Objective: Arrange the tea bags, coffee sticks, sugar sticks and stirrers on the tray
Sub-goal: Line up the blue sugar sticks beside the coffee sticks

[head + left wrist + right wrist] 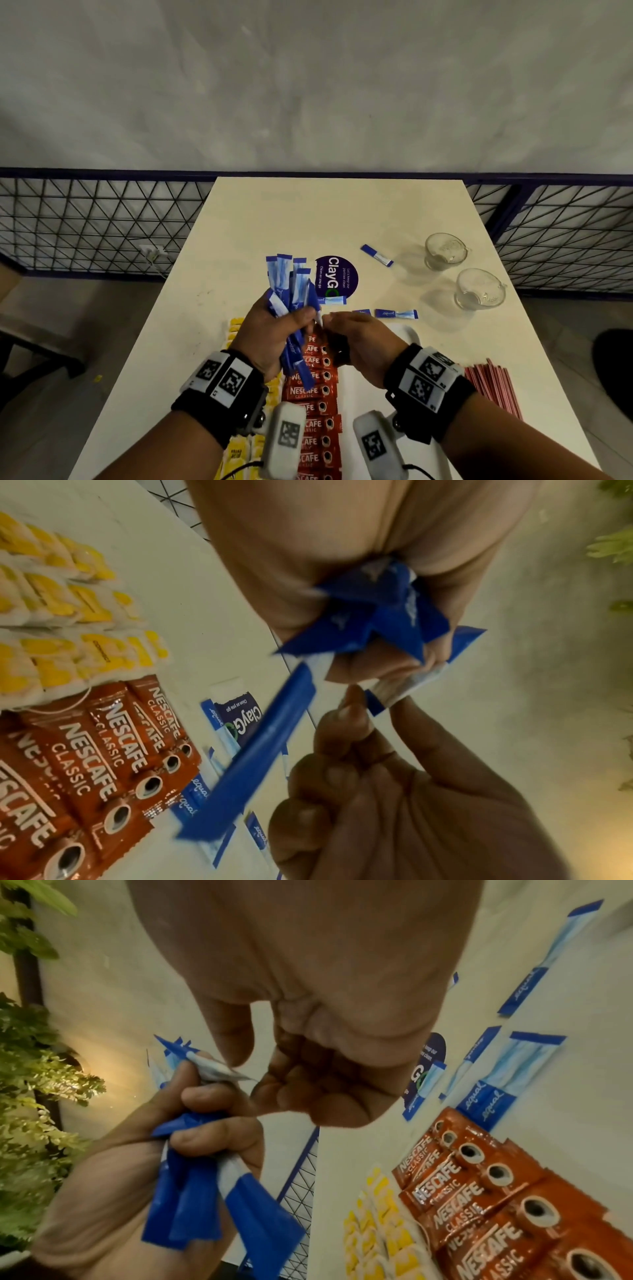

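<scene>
Blue sugar sticks (289,287) fanned in left hand (270,334) above coffee sticks (313,390)

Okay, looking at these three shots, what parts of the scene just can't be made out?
- Tray: head view, only a white corner shows past the right hand; its shape is hidden.
- Sugar sticks in the left hand: overlapping, so no count; one is motion-blurred in the left wrist view.
- Right hand's fingertips: whether they pinch a stick is unclear in every view.
- Tea bags: head view, mostly behind the left wrist.
- Stirrers: too fine to count.
</scene>
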The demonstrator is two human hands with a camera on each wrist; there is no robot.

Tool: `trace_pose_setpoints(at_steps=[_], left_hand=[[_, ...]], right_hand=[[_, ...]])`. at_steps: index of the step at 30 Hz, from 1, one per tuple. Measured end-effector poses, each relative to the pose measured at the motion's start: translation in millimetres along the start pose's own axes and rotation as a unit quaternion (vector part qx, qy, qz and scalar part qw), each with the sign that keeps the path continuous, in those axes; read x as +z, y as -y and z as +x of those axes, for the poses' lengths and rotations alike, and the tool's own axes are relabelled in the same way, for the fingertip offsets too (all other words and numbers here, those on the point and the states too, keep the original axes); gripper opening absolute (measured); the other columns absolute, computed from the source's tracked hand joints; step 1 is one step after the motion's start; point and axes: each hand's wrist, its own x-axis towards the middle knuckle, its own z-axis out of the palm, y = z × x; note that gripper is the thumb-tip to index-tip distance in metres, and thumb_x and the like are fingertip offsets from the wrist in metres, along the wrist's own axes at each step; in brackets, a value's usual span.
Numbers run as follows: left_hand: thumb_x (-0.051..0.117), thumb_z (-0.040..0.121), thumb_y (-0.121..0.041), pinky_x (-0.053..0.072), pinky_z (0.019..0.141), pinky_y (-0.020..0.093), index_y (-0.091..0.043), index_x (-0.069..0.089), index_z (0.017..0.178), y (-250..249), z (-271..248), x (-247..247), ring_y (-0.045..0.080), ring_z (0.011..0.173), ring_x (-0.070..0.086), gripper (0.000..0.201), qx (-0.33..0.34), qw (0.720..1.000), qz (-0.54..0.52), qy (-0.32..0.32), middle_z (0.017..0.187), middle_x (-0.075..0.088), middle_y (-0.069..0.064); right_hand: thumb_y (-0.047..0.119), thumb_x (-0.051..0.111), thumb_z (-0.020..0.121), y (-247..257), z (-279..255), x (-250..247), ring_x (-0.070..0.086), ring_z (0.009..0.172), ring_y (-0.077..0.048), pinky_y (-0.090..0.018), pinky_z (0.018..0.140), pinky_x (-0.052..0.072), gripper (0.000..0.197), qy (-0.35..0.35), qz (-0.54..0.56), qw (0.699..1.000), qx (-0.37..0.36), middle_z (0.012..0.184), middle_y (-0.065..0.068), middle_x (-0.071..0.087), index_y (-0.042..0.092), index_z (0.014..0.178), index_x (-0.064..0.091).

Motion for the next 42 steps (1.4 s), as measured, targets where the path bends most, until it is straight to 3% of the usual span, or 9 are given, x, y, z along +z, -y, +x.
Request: trace_pose_setpoints(at_steps=[5,10,16,22,26,29,33,38,42], left_hand=[[0.068,0.076,-0.015,0.040,0.042,0.024,0.005,0.061,0.102,1,1,-3,0.018,0.047,0.049,0.033,-0.021,0.999,-0.033,-0.010,0.059,0.055,0.011],[0.058,0.091,-0.008,0.041,0.042,0.023,-0.004,0.060,0.099,1,6,-14,0.016,0.045,0.050,0.010,-0.031,0.994,-0.054,-0.092,0.059,0.057,0.009],[0.070,0.083,-0.006,0.044,0.050,0.030,-0.007,0.061,0.093,5,14,-8,0.013,0.044,0.053,0.013,0.041,0.985,0.114,-0.126,0.057,0.060,0.003],[0.065,0.084,0.002,0.043,0.051,0.029,-0.003,0.061,0.089,12,14,-1,0.020,0.045,0.048,0.008,-0.009,0.989,0.012,-0.146,0.057,0.055,0.012],[0.067,0.084,-0.002,0.045,0.049,0.028,-0.002,0.062,0.092,18,15,-6,0.017,0.047,0.051,0.009,-0.025,0.988,0.043,-0.145,0.060,0.056,0.012],[0.069,0.083,-0.004,0.044,0.049,0.030,-0.001,0.062,0.093,24,13,-23,0.018,0.046,0.050,0.013,-0.027,0.984,0.084,-0.156,0.057,0.056,0.010],[0.072,0.083,-0.009,0.043,0.057,0.036,-0.004,0.063,0.093,32,11,-36,0.025,0.051,0.048,0.014,-0.041,0.979,0.111,-0.165,0.058,0.058,0.010],[0.072,0.083,-0.010,0.044,0.054,0.035,-0.009,0.062,0.087,32,5,-39,0.024,0.047,0.047,0.011,-0.045,0.977,0.136,-0.159,0.054,0.058,0.007],[0.072,0.083,-0.011,0.044,0.052,0.034,-0.011,0.062,0.088,32,1,-43,0.025,0.049,0.048,0.012,-0.051,0.978,0.129,-0.159,0.055,0.058,0.009]], right_hand=[[0.018,0.061,0.086,-4,4,-5,0.053,0.059,-0.017,-0.027,0.058,0.046,0.015,-0.052,0.065,0.995,-0.060,0.071,-0.009,0.058,0.003,0.084,0.059],[0.018,0.058,0.093,0,7,-16,0.046,0.054,-0.014,-0.028,0.056,0.043,0.017,-0.200,-0.092,0.963,-0.157,0.060,0.000,0.057,0.009,0.080,0.062],[0.022,0.059,0.092,3,8,-16,0.048,0.053,-0.008,-0.025,0.057,0.045,0.017,-0.216,-0.181,0.945,-0.165,0.056,0.009,0.057,0.011,0.081,0.064],[0.008,0.054,0.093,2,7,-15,0.046,0.055,-0.013,-0.026,0.055,0.041,0.018,-0.161,0.019,0.977,-0.136,0.061,-0.001,0.057,0.006,0.077,0.060],[0.009,0.055,0.093,-7,12,-40,0.043,0.050,-0.016,-0.026,0.049,0.038,0.019,-0.225,-0.033,0.963,-0.144,0.061,-0.003,0.056,0.006,0.076,0.061],[0.008,0.058,0.090,-25,15,-77,0.042,0.048,-0.018,-0.026,0.047,0.036,0.018,-0.304,-0.120,0.940,-0.094,0.065,-0.005,0.059,0.008,0.072,0.063],[0.012,0.059,0.089,-54,17,-102,0.046,0.044,-0.017,-0.025,0.045,0.039,0.021,-0.269,-0.257,0.927,0.054,0.064,-0.004,0.060,0.013,0.068,0.064],[0.031,0.059,0.087,-69,30,-97,0.060,0.073,-0.025,-0.035,0.076,0.051,0.025,-0.273,-0.374,0.876,0.133,0.071,-0.002,0.061,0.023,0.063,0.060],[0.036,0.052,0.094,-64,34,-89,0.056,0.085,-0.023,-0.023,0.076,0.042,0.027,-0.288,-0.432,0.845,0.130,0.098,-0.009,0.066,0.016,0.091,0.070]])
